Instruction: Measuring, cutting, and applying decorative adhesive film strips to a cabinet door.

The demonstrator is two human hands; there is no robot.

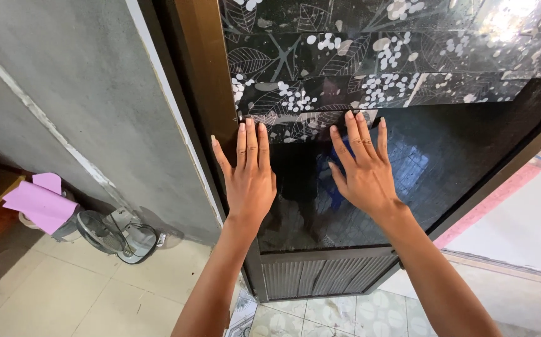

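Both hands lay flat, fingers spread open, gripping nothing; left hand [251, 178] and right hand [361, 168] pressed the dark glass door pane [445, 162], fingertips just touching the lower edge of the black leaf-patterned film [358, 81] directly above; that edge ran crosswise.

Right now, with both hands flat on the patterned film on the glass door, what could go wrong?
1. The left hand and right hand press at the lower edge of the leaf-patterned film; uneven pressure could crease it or trap bubbles.
2. The glass door below is bare and glossy, so palms may leave smudges there.
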